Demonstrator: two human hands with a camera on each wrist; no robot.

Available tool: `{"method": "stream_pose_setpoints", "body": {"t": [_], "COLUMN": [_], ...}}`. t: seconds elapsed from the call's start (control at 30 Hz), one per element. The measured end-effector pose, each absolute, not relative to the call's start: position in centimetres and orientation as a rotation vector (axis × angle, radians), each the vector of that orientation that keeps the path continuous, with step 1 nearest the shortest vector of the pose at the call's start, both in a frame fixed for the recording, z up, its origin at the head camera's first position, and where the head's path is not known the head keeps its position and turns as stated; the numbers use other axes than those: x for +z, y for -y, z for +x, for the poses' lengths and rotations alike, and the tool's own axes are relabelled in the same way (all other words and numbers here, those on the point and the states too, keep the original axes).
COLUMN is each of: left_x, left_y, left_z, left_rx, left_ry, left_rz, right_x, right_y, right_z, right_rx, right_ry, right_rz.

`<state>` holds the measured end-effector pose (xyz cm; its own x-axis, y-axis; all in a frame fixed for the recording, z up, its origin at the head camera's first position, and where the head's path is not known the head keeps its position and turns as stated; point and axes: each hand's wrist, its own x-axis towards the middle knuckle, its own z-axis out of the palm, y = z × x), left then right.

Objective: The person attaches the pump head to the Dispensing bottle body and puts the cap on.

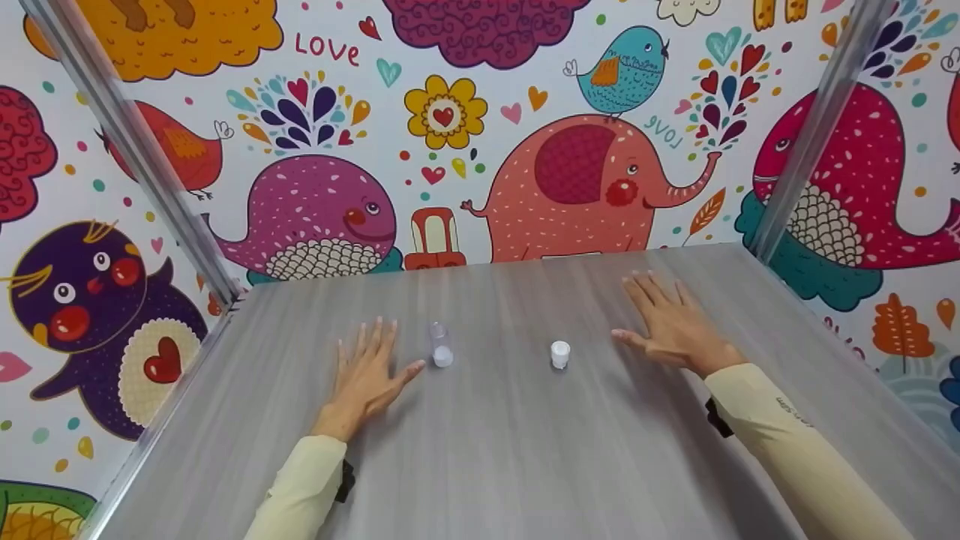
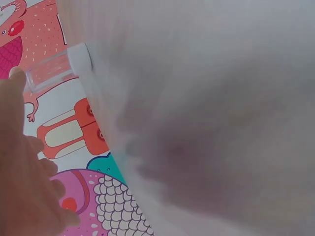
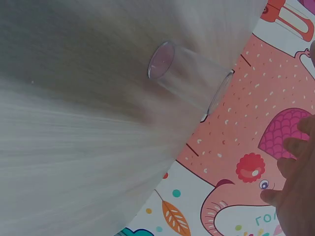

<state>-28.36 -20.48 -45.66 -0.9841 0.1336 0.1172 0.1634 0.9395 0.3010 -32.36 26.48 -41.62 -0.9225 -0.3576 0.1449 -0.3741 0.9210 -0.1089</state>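
Note:
A small clear cylinder with a white base (image 1: 441,346) stands on the grey table, just right of my left hand (image 1: 365,381). The left wrist view shows its clear wall and white end (image 2: 80,60) beyond the thumb of my left hand (image 2: 29,167). Farther right is a small whitish cup-like piece (image 1: 560,354), seen in the right wrist view as a clear, hollow cylinder (image 3: 192,76). To its right, my right hand (image 1: 675,330) has its fingers spread; in the right wrist view, that hand (image 3: 298,172) is at the right edge. Both hands hold nothing.
The grey wood-grain table (image 1: 480,465) reaches back to a wall printed with cartoon animals (image 1: 577,195). Metal posts stand at the back left (image 1: 150,165) and back right (image 1: 814,127) corners. A metal rail (image 1: 161,420) runs along the table's left edge.

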Motion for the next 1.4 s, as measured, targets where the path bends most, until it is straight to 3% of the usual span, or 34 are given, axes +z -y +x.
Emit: {"method": "stream_pose_setpoints", "body": {"t": [1.4], "left_x": [-47.1], "left_y": [16.8], "left_z": [-28.5], "left_rx": [-0.911], "left_ry": [2.975], "left_rz": [-0.096], "right_x": [-45.2], "right_y": [-22.4], "right_z": [-31.3], "right_rx": [0.466], "right_ry": [2.943], "right_rz": [0.725]}}
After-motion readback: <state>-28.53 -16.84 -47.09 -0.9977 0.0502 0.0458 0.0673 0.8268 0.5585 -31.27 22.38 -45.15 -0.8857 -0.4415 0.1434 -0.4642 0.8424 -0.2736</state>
